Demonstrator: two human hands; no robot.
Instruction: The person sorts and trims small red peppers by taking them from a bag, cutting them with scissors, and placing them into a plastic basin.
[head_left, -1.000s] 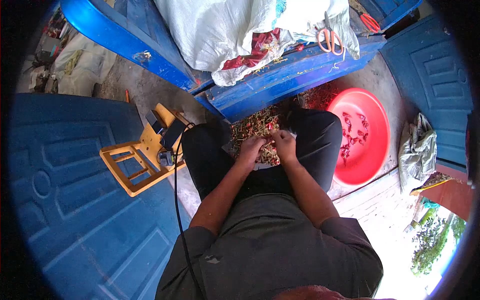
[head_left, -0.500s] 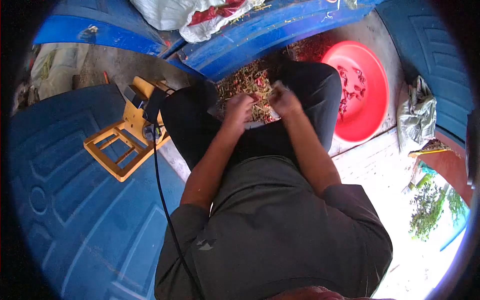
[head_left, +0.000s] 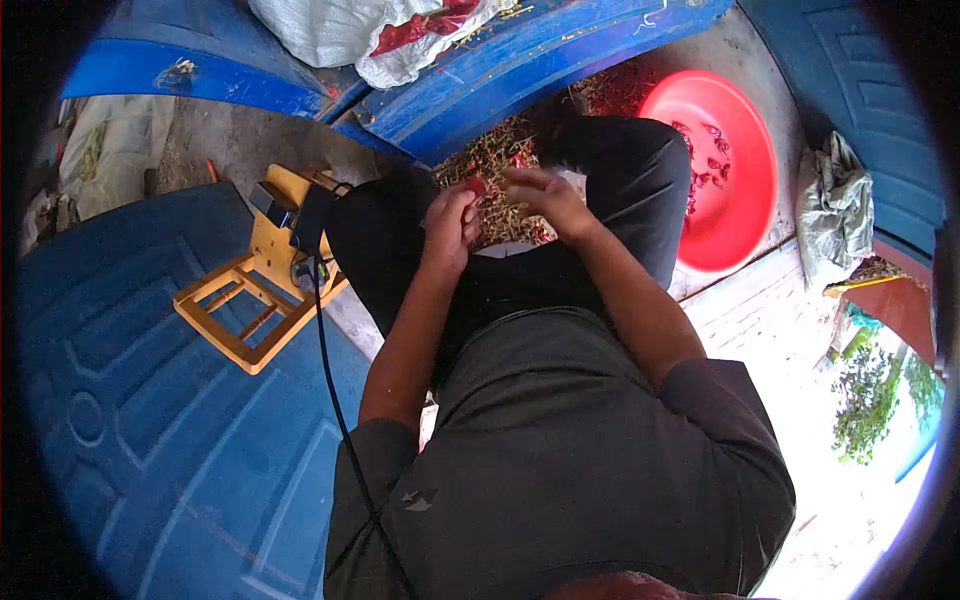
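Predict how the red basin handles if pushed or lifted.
The red basin looks like smooth moulded plastic, so probably fairly stiff and light for its size. It sits low and wide on the floor, so a gentle push would likely slide it rather than tip it. The small red pieces inside look loose and may shift if it tilts.

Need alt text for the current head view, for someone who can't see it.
Seated person's left hand holds a small red piece while the open right hand, blurred, hovers above a pile of dry stems and red bits; a red basin holding dark red pieces stands to the right.
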